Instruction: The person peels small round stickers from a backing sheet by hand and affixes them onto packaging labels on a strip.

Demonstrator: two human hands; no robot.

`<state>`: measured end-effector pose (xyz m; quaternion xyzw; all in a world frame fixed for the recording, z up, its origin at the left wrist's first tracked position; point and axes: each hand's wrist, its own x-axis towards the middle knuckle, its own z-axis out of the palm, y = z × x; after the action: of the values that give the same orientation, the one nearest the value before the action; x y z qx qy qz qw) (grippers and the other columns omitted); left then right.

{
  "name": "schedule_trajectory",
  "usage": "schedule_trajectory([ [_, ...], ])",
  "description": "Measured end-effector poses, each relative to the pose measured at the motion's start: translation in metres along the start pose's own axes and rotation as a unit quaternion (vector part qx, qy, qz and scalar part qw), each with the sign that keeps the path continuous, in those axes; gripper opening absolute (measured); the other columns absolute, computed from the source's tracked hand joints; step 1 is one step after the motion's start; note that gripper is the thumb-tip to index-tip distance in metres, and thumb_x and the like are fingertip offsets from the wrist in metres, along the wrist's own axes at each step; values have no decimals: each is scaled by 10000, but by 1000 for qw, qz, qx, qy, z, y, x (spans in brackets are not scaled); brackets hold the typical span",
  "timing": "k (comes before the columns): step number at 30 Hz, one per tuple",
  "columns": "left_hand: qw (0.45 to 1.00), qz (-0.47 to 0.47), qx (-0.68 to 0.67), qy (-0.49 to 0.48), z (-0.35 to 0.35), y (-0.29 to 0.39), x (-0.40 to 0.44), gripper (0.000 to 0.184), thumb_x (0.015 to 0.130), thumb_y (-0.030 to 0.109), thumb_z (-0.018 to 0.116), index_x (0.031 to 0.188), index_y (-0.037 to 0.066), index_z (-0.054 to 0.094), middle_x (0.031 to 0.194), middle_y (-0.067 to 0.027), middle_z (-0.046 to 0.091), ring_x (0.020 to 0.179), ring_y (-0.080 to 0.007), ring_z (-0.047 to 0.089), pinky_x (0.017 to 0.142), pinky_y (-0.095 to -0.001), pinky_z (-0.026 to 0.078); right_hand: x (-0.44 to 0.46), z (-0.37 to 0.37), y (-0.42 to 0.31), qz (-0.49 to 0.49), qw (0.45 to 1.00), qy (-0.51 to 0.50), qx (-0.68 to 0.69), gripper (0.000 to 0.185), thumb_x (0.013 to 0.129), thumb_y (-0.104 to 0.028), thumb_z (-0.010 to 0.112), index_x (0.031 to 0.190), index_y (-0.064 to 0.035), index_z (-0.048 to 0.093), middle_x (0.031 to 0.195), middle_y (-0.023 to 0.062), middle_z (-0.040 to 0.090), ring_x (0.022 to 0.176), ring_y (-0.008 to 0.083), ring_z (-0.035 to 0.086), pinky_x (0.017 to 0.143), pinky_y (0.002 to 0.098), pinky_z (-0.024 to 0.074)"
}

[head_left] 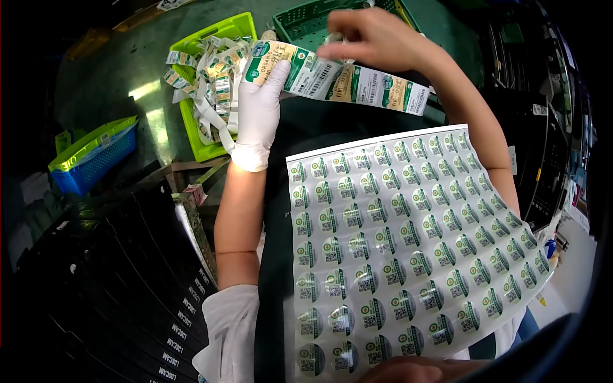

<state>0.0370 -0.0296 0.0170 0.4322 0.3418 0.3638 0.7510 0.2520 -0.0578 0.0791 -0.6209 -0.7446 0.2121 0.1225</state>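
My left hand (pixel 258 108), in a white glove, pinches a strip of printed labels (pixel 348 82) near its left end, with the thumb on top. The strip runs to the right and hangs over a dark surface. My right hand (pixel 377 41) is bare and somewhat blurred, above the strip's middle, its fingers bent; whatever they hold, if anything, cannot be made out. Below lies a large sheet of round green-and-white stickers (pixel 408 236) with square codes, spread under my right forearm. Left of my gloved hand, a yellow-green basket (pixel 203 152) holds a heap of label strips.
A dark green basket (pixel 290 32) stands behind my right hand. On the left are a blue basket with a yellow-green one (pixel 96 153) and a stack of black crates (pixel 128 274). At the bottom edge, part of a person's skin (pixel 415 370) shows.
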Motion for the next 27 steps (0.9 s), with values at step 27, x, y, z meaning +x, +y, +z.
schedule_trajectory([
  [27,998,-17,-56,-5,19,-13,-7,272,960,152,525,1173,-16,549,1066,-85,631,906,-158,638,745,-288,545,-12,-6,-24,-117,981,39,-147,168,855,-212,647,962,-89,604,837,60,592,700,252,609,621,377,465],
])
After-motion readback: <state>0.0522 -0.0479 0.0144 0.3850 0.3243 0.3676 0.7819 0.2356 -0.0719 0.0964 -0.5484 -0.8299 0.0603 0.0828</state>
